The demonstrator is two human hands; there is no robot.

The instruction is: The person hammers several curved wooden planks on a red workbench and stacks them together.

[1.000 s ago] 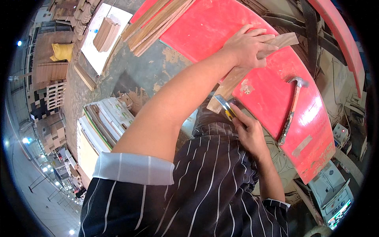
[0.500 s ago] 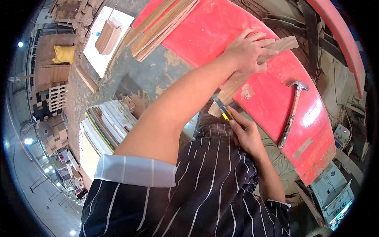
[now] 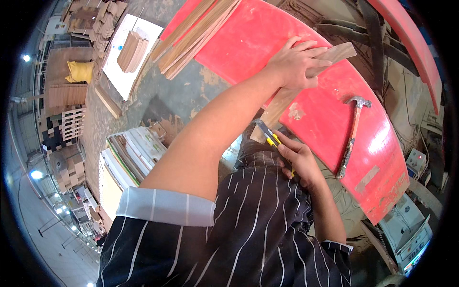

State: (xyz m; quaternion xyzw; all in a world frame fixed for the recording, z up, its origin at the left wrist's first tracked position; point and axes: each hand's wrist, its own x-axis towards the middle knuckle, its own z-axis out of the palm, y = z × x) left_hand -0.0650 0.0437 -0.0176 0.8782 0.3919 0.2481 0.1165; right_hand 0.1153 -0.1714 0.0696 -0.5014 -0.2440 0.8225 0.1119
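loose wood strips (image 3: 202, 39) left of both grips, partly on red tabletop (image 3: 327, 126) | left hand (image 3: 290, 68) holding wood slat (image 3: 279, 106), fingers splayed over it, slat ends sticking out either side | right hand (image 3: 303, 160) closed round utility knife (image 3: 269, 136), blade at slat's near end below left grip, contact unclear | hammer (image 3: 354, 134) right of both grips

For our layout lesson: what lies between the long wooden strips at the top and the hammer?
In the head view, the left hand and the wooden strip beneath it lie between the long strips and the hammer, over the red surface.
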